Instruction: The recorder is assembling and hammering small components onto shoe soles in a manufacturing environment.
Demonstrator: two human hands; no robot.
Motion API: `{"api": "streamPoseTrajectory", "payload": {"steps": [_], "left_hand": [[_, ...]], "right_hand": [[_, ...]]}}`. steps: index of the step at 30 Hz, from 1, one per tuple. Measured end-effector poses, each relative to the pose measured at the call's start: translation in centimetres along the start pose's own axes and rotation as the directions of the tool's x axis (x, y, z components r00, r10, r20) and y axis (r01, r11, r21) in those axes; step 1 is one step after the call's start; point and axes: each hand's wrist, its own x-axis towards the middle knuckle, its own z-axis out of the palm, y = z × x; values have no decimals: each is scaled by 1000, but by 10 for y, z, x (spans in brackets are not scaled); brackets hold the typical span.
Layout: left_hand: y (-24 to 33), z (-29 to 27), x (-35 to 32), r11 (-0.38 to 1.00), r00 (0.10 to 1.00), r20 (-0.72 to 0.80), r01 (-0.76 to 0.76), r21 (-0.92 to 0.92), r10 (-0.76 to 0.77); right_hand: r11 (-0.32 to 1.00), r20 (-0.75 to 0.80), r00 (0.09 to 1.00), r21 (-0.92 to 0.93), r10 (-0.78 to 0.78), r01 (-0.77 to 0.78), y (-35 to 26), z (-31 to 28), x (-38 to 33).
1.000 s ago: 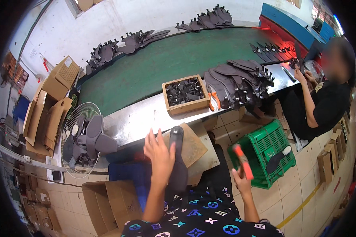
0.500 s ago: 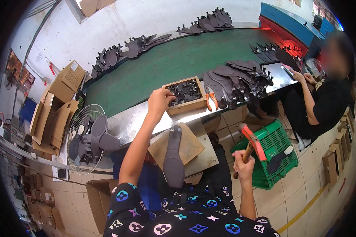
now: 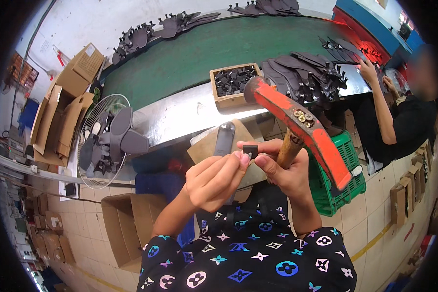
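Belt: the long green belt (image 3: 190,58) runs across the far side, with dark shoe pieces (image 3: 306,73) piled on it at the right and more along its far edge.
Fan: a round wire fan (image 3: 104,141) stands at the left, just beside the metal bench edge (image 3: 180,117).
Boxes: open cardboard boxes (image 3: 63,107) sit at the far left, and 1 more carton (image 3: 131,224) lies near your left knee.
Crate: a green plastic crate (image 3: 340,180) sits at the right, behind the hammer head.
Tray: a small wooden tray (image 3: 233,85) of dark bits rests on the bench edge, far from your hands.
Co-worker: another person's hand (image 3: 367,70) reaches onto the belt at the far right.
Hammer: your right hand (image 3: 284,170) is closed around the wooden handle of the red hammer (image 3: 301,126), its head tilted up and to the right.
Sole: a dark shoe sole (image 3: 224,138) lies on a board just beyond your fingers.
Small piece: your left hand (image 3: 214,182) pinches 1 small dark square piece (image 3: 249,151) at the fingertips, touching your right thumb, held up in the middle in front of you.
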Motion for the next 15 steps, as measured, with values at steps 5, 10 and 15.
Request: {"api": "streamPoseTrajectory", "payload": {"steps": [5, 10, 15], "left_hand": [[-2, -7, -20, 999, 1000, 23, -16, 44, 15], [-28, 15, -58, 944, 934, 150, 330, -14, -324], [-61, 72, -108, 437, 484, 293, 874, -214, -825]], "right_hand": [[989, 4, 989, -6, 151, -151, 3, 9, -2], [976, -44, 998, -216, -46, 35, 37, -5, 15], [945, -49, 993, -306, 108, -118, 86, -25, 51]]}}
